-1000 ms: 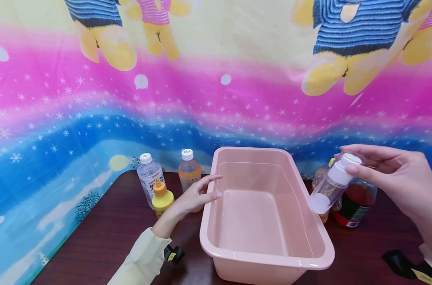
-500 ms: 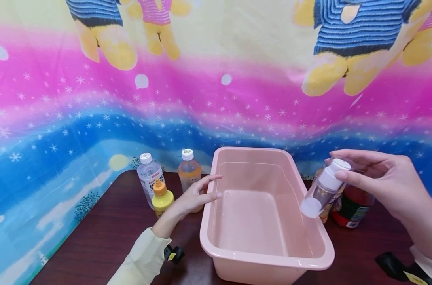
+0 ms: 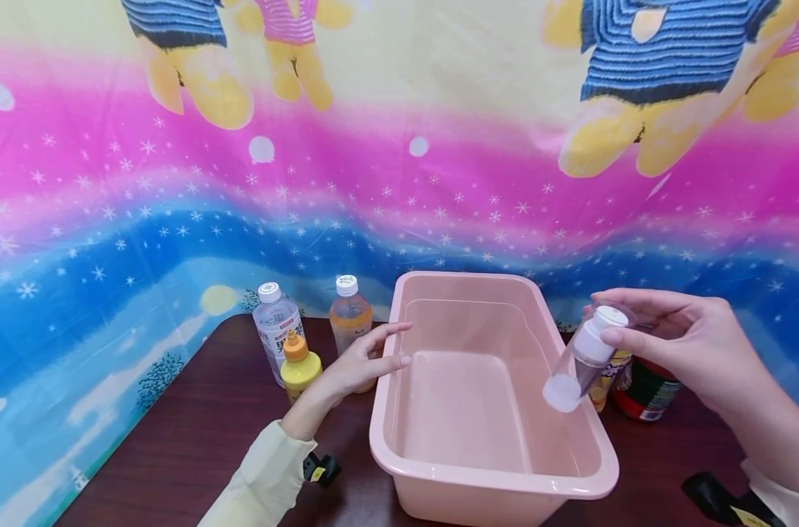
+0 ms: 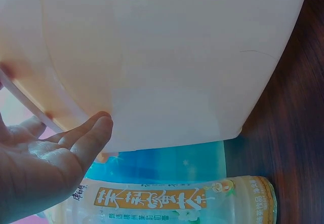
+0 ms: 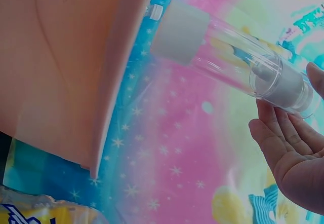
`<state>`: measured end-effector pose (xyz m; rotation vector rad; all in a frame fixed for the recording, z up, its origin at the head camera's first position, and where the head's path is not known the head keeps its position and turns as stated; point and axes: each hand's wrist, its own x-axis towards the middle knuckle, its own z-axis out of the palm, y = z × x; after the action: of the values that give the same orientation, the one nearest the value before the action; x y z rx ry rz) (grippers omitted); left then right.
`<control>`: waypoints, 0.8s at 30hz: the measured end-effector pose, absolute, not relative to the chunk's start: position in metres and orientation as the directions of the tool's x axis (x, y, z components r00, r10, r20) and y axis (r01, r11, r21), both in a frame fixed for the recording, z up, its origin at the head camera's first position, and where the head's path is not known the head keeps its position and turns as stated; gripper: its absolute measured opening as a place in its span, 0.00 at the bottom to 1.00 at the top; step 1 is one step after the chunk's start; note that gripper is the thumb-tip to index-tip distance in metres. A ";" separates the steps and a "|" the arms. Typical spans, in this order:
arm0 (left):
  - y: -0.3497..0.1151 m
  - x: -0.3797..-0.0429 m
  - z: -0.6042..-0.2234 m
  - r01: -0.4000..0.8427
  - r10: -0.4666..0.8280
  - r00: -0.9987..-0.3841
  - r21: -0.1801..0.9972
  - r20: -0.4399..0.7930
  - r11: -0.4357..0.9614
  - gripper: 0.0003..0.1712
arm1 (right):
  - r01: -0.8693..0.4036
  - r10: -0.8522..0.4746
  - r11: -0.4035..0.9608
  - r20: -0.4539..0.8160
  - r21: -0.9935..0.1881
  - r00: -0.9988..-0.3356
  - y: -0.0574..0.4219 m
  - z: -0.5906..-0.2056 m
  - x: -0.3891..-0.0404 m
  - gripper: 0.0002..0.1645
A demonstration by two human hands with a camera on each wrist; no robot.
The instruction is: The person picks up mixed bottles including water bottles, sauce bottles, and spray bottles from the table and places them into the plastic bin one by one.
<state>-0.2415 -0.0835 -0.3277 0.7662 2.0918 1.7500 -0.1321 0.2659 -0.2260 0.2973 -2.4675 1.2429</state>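
Observation:
My right hand (image 3: pixel 699 348) pinches a clear pump bottle (image 3: pixel 580 362) by its capped top, with a white pump inside and a white base. The bottle leans down to the left, its base overlapping the right rim of a pink plastic tub (image 3: pixel 492 481) in the head view. Thumb and fingers hold it at the pump end in the right wrist view, base toward the tub. On the tub's left side, my left hand (image 3: pixel 366 359) grips the rim, some fingers inside, others against the outer wall. The left wrist view shows a tea bottle (image 4: pixel 167 203) beside that hand.
Left of the tub stand a clear drink bottle (image 3: pixel 271 315) and a yellow squeeze bottle (image 3: pixel 301 373) with an orange nozzle. A red jar (image 3: pixel 650 391) with a dark label stands at right, near a yellow package (image 5: pixel 30 214). Behind the table (image 3: pixel 195 439) hangs a patterned cloth (image 3: pixel 347 183).
My right hand has carried the pump bottle left and slightly down, from beside the jar to the tub's right rim. The left hand and tub have stayed put.

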 end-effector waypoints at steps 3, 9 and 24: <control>-0.083 -0.241 -0.328 0.201 0.578 -0.810 0.973 0.101 0.112 0.37 | -0.340 -0.038 0.583 0.393 -0.737 -0.919 0.265 -0.228 -0.132 0.23; -0.082 -0.241 -0.327 0.198 0.575 -0.812 0.974 0.100 0.110 0.35 | -0.356 -0.062 0.568 0.393 -0.742 -0.917 0.264 -0.231 -0.133 0.23; -0.084 -0.242 -0.329 0.210 0.572 -0.815 0.969 0.097 0.134 0.36 | -0.353 -0.117 0.530 0.346 -0.771 -0.931 0.260 -0.240 -0.132 0.23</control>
<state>-0.2417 -0.0841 -0.3288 0.7605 2.1193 1.7306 -0.1323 0.2598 -0.2404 0.3954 -2.5194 1.3541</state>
